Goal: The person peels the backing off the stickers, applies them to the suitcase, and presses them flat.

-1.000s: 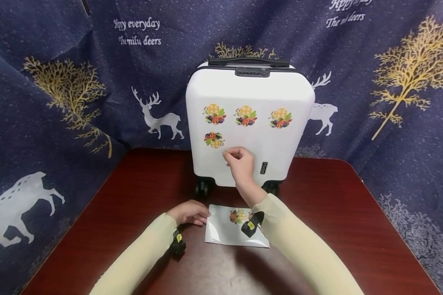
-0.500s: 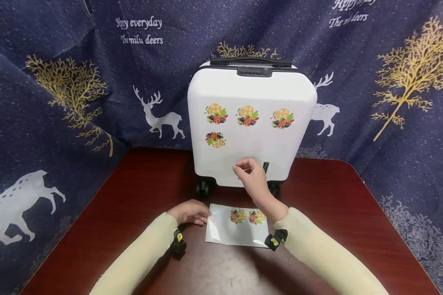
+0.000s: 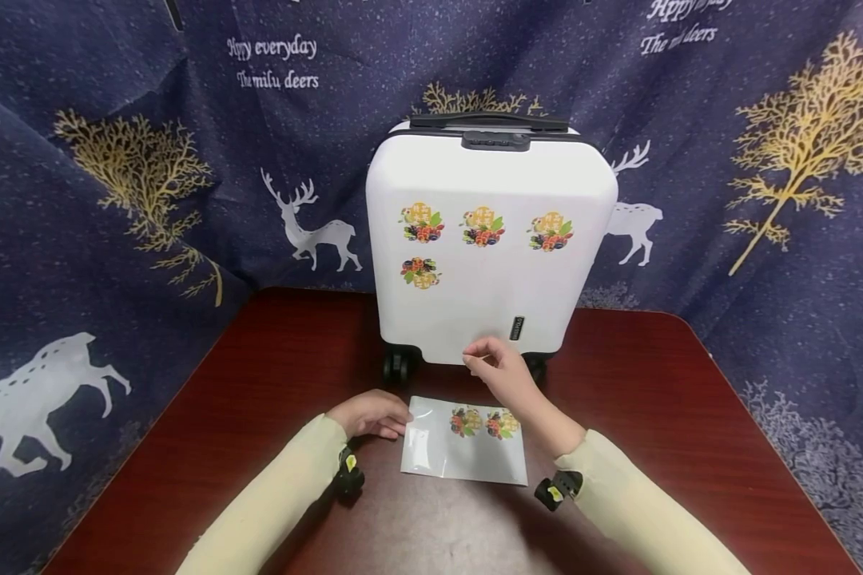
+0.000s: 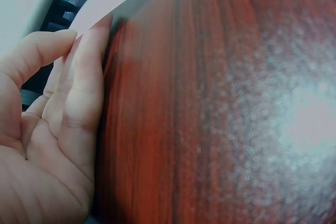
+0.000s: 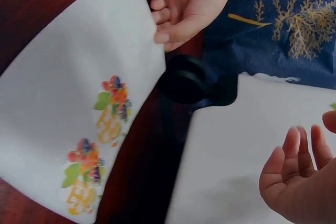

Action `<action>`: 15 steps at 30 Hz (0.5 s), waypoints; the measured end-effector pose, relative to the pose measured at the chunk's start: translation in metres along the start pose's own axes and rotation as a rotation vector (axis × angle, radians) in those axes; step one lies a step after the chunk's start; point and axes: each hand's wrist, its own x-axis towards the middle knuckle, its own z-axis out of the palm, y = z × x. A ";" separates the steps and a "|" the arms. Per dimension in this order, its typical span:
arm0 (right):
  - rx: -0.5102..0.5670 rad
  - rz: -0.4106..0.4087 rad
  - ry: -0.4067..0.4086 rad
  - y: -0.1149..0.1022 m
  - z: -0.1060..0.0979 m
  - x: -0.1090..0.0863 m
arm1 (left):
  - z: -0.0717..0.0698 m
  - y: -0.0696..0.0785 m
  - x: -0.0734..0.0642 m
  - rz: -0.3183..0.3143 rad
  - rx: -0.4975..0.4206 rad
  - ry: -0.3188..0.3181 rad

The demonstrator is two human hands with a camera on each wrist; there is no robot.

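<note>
A white sticker sheet (image 3: 431, 455) with two fruit stickers (image 5: 110, 108) lies on the table in front of a white suitcase (image 3: 475, 303). My left hand (image 3: 370, 415) pinches the sheet's left edge between thumb and fingers, as the left wrist view shows. Low in front of the suitcase, my right hand (image 3: 499, 371) hovers above the sheet's far edge. Its fingers (image 5: 291, 156) are loosely bent, and I see nothing between them. Several matching fruit stickers (image 3: 483, 227) are on the suitcase front: three in a row, with an upside-down one (image 3: 420, 273) below the left one.
The suitcase stands on black wheels (image 3: 397, 364) at the back of the dark red table (image 3: 295, 343). It has a black top handle (image 3: 489, 122) and a small black label (image 3: 517, 328). A blue cloth (image 3: 259, 144) with deer and trees hangs behind.
My right hand has drawn back from the suitcase front, moving down and to the right, so both stickers on the sheet now show. The left hand stays at the sheet's edge.
</note>
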 end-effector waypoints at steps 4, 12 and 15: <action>-0.028 0.016 -0.040 0.013 0.000 -0.003 | -0.001 0.000 0.001 -0.005 -0.007 -0.008; -0.139 -0.041 -0.116 0.041 0.000 -0.004 | -0.001 0.000 0.002 0.005 -0.011 -0.017; -0.162 -0.038 -0.149 0.052 0.001 -0.003 | -0.001 0.000 0.002 0.007 -0.011 -0.021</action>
